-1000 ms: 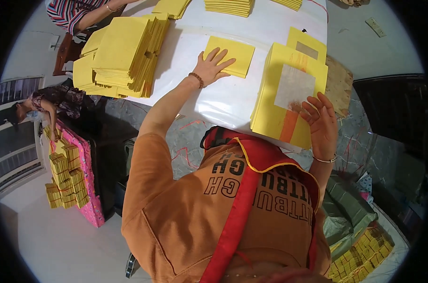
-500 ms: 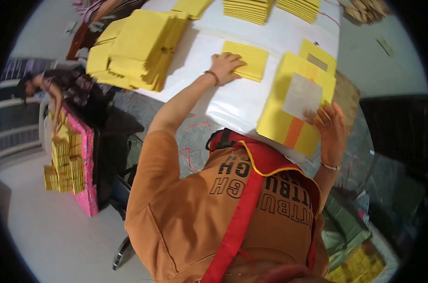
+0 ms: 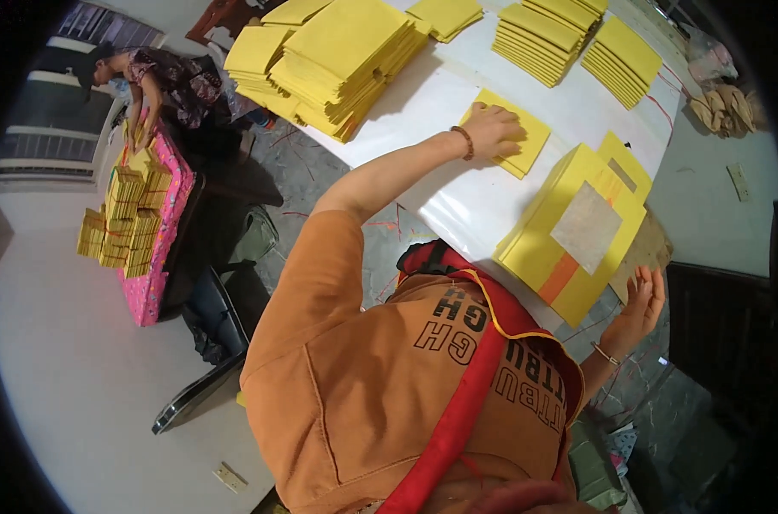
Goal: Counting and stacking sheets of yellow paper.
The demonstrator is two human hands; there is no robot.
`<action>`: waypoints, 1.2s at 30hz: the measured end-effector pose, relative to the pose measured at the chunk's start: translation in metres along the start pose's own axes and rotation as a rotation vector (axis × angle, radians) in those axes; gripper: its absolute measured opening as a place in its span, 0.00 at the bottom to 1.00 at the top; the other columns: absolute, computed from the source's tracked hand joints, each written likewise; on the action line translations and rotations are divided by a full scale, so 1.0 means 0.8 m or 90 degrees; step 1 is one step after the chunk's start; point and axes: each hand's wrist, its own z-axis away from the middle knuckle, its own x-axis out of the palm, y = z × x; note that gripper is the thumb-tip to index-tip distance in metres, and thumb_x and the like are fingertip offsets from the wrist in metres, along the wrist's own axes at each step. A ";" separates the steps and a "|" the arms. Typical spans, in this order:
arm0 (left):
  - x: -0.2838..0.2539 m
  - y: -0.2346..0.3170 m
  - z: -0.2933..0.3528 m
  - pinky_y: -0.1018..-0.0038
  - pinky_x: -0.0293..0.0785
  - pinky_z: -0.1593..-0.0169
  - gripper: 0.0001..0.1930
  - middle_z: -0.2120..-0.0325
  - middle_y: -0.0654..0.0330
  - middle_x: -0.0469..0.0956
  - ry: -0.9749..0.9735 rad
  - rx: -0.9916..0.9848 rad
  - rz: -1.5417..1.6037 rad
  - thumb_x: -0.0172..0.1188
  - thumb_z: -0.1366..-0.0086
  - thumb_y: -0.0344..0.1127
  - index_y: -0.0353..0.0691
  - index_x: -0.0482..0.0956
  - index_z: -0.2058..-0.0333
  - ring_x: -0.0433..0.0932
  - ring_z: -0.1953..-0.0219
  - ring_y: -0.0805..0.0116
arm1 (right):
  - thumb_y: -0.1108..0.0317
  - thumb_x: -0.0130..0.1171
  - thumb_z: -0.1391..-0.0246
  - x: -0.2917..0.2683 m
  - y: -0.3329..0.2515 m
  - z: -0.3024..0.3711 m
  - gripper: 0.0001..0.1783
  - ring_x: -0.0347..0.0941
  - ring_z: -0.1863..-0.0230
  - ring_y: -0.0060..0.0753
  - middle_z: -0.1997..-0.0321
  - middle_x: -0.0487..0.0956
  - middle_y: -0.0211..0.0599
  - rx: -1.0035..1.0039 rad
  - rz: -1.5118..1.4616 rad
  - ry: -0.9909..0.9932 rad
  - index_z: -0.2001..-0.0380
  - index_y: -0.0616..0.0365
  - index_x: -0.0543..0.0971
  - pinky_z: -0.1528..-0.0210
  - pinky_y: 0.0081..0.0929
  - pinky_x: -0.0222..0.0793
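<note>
My left hand (image 3: 496, 134) lies on a small yellow folded paper piece (image 3: 536, 141) on the white table, palm down, with the fingers stretched over it. To its right, at the near table edge, is a stack of large yellow paper sheets (image 3: 539, 227). The top sheet bears a pale grey square (image 3: 586, 228) and an orange strip (image 3: 560, 277). My right hand (image 3: 642, 306) is held up just right of the stack, fingers slightly bent and apart, with nothing in it. A smaller yellow piece with a grey rectangle (image 3: 622, 174) pokes out behind the stack.
A tall yellow paper pile (image 3: 346, 51) stands at the table's far left. More yellow stacks (image 3: 539, 41) stand at the far side. Off left, a co-worker (image 3: 170, 81) bends over a pink-covered table (image 3: 153, 287) with yellow bundles (image 3: 123, 218). A black chair (image 3: 226, 313) stands beside it.
The right hand has come off the edge of the large sheets and moved away from the table. My left hand stays on the small yellow piece. The whole view has shifted.
</note>
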 end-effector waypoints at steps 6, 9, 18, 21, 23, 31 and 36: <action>0.009 0.073 -0.009 0.67 0.68 0.53 0.14 0.59 0.54 0.74 0.147 -0.009 0.404 0.53 0.41 0.42 0.41 0.76 0.60 0.72 0.56 0.57 | 0.61 0.44 0.39 -0.006 0.040 -0.004 0.23 0.59 0.41 0.32 0.44 0.66 0.40 -0.017 0.062 0.002 0.44 0.60 0.62 0.41 0.33 0.54; 0.009 0.132 0.003 0.70 0.62 0.45 0.26 0.50 0.54 0.69 -0.009 -0.224 0.772 0.44 0.35 0.49 0.36 0.62 0.45 0.67 0.49 0.67 | 0.58 0.39 0.39 0.003 0.065 -0.002 0.27 0.53 0.38 0.34 0.37 0.57 0.40 0.148 -0.203 0.037 0.40 0.59 0.57 0.38 0.33 0.49; 0.043 0.183 0.045 0.75 0.64 0.47 0.35 0.47 0.64 0.65 -0.018 -0.366 1.132 0.34 0.37 0.65 0.45 0.56 0.40 0.66 0.49 0.75 | 0.51 0.39 0.39 -0.093 0.156 0.083 0.32 0.47 0.34 0.35 0.34 0.51 0.39 0.217 -0.370 -0.234 0.38 0.57 0.52 0.36 0.33 0.44; 0.056 0.160 0.037 0.76 0.71 0.54 0.35 0.52 0.62 0.70 -0.062 -0.478 1.142 0.36 0.37 0.64 0.41 0.62 0.43 0.71 0.54 0.75 | 0.51 0.39 0.40 -0.102 0.163 0.099 0.32 0.46 0.34 0.36 0.34 0.51 0.39 0.159 -0.240 -0.222 0.38 0.58 0.52 0.36 0.33 0.43; 0.063 0.171 0.033 0.75 0.72 0.55 0.35 0.53 0.60 0.71 -0.082 -0.469 1.226 0.37 0.37 0.63 0.38 0.64 0.45 0.71 0.54 0.74 | 0.50 0.39 0.40 -0.004 0.202 0.014 0.33 0.46 0.34 0.36 0.34 0.51 0.39 0.131 -0.159 -0.196 0.38 0.58 0.52 0.36 0.33 0.43; 0.032 0.162 0.031 0.73 0.66 0.51 0.29 0.53 0.61 0.70 0.023 -0.459 0.968 0.38 0.34 0.56 0.37 0.65 0.47 0.69 0.53 0.71 | 0.48 0.40 0.41 0.006 0.139 0.007 0.32 0.48 0.34 0.38 0.36 0.58 0.41 0.088 -0.248 -0.051 0.41 0.61 0.59 0.35 0.31 0.43; -0.069 0.177 0.042 0.70 0.63 0.55 0.19 0.59 0.59 0.72 0.086 0.150 0.374 0.55 0.41 0.45 0.40 0.72 0.54 0.67 0.57 0.63 | 0.56 0.51 0.48 -0.027 0.049 0.003 0.23 0.52 0.35 0.39 0.42 0.67 0.36 -0.267 0.115 -0.222 0.50 0.56 0.71 0.35 0.35 0.41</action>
